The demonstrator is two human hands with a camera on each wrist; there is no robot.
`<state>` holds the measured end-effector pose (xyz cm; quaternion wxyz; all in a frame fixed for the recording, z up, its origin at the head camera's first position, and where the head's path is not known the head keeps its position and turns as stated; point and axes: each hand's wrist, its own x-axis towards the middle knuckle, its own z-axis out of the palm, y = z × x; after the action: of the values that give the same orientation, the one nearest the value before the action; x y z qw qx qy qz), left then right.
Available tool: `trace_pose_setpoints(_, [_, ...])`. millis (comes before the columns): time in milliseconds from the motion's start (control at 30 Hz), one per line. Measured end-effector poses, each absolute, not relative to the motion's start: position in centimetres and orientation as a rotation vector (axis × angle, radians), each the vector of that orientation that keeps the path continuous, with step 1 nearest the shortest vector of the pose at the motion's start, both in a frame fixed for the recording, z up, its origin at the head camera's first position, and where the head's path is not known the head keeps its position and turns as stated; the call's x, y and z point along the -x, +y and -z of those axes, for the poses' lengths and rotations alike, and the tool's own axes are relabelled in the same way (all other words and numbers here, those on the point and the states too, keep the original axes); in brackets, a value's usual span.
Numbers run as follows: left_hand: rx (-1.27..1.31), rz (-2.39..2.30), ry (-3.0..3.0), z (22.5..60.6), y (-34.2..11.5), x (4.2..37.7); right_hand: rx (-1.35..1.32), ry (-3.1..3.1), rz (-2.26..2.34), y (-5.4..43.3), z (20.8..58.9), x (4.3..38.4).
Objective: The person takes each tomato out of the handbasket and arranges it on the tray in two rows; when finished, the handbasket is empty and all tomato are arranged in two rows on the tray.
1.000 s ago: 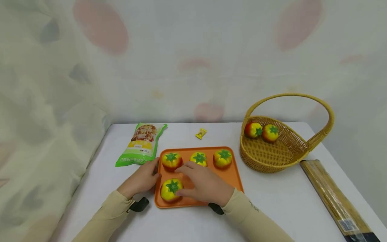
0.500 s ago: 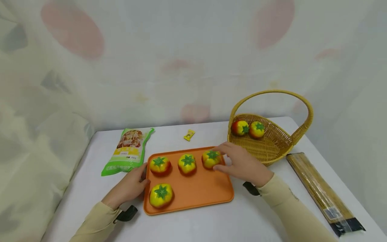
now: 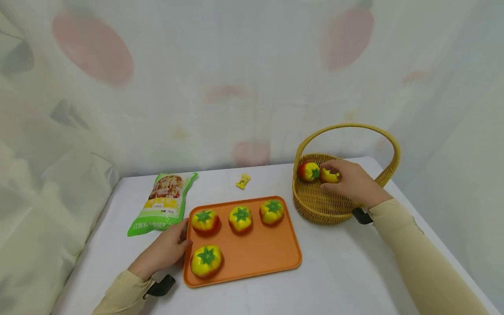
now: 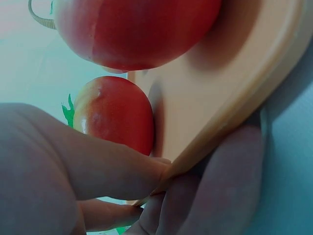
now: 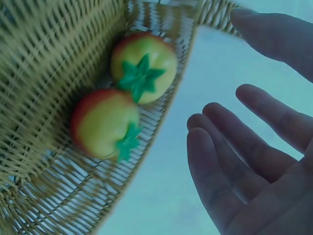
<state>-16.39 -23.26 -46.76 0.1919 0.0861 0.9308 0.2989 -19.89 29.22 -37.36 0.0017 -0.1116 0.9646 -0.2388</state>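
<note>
My left hand (image 3: 163, 250) pinches the left rim of an orange tray (image 3: 257, 258). In the left wrist view, thumb and fingers meet round the tray's edge (image 4: 222, 115). Several red-and-yellow, tomato-like fruits with green star-shaped tops sit on it: three along the back, from the back-left fruit (image 3: 205, 222) to the back-right fruit (image 3: 271, 212), and a front-left fruit (image 3: 206, 261). Over the wicker basket (image 3: 313, 212) is my right hand (image 3: 356, 183), fingers spread. It partly hides one fruit (image 3: 328, 176); another fruit (image 3: 308, 171) lies beside that one. The right wrist view shows both fruits apart from the fingers.
A green food bag (image 3: 163, 203) lies left of the tray, near the left hand. Behind the tray is a small yellow packet (image 3: 243, 181). The basket's tall handle (image 3: 350, 126) arches over it. Patterned cloth (image 3: 252, 87) hangs along the back.
My right hand has moved from above the tray, past its back-right fruit, to the basket on the right. The left hand stays at the tray's edge. The head view has shifted.
</note>
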Motion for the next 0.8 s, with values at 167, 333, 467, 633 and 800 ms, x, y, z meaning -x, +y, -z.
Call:
trace_pose_setpoints(167, [-0.221, -0.838, 2.6, 46.7, -23.2, 16.5, 0.25, 2.994, 0.767, 30.6, 38.1, 21.7])
trace_pose_setpoints(333, [-0.187, -0.854, 2.582, 46.6, -23.2, 16.4, 0.204, 2.993, 0.762, 31.4, 39.2, 23.1])
trace_pose_setpoints(467, [-0.178, -0.85, 2.579, 46.4, -23.0, 16.4, 0.177, 2.985, 0.775, 31.9, 39.8, 23.8])
trace_pose_setpoints(633, [-0.16, -0.841, 2.584, 46.3, -22.8, 16.3, 0.16, 2.972, 0.749, 32.2, 40.1, 24.4])
trace_pose_setpoints(800, [-0.146, -0.844, 2.583, 46.4, -22.7, 16.2, 0.14, 2.944, 0.719, 32.2, 40.2, 24.8])
